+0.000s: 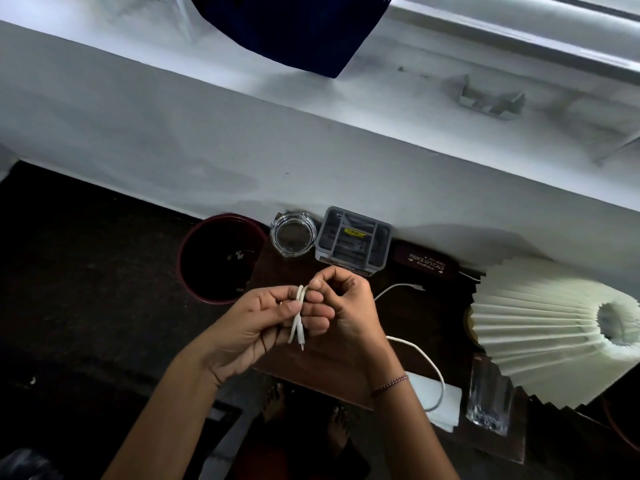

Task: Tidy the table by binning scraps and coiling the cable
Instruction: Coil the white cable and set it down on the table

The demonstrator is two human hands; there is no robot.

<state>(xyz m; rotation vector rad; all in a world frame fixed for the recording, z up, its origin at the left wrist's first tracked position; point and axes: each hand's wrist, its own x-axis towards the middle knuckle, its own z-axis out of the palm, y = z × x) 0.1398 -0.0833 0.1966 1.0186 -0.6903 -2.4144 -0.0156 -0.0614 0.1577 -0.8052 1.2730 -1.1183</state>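
Observation:
A white cable [425, 358] trails across the dark wooden table [346, 372] and loops over a white paper at the right. Its folded end with a plug tip hangs between my hands, above the table's left part. My left hand [256, 327] holds the doubled strands between thumb and fingers. My right hand [346, 303] pinches the top of the loop with curled fingers. The cable's other end with its connector [417, 287] lies right of my right hand. A dark red bin [221, 258] stands at the left of the table with a few small scraps inside.
Along the white wall stand a clear glass ashtray [293, 234], a grey compartment organiser [353, 240] and a maroon spectacle case [426, 262]. A pleated cream lampshade [554, 327] fills the right side. A clear plastic packet [488, 396] lies below the shade. Bare feet show below the table edge.

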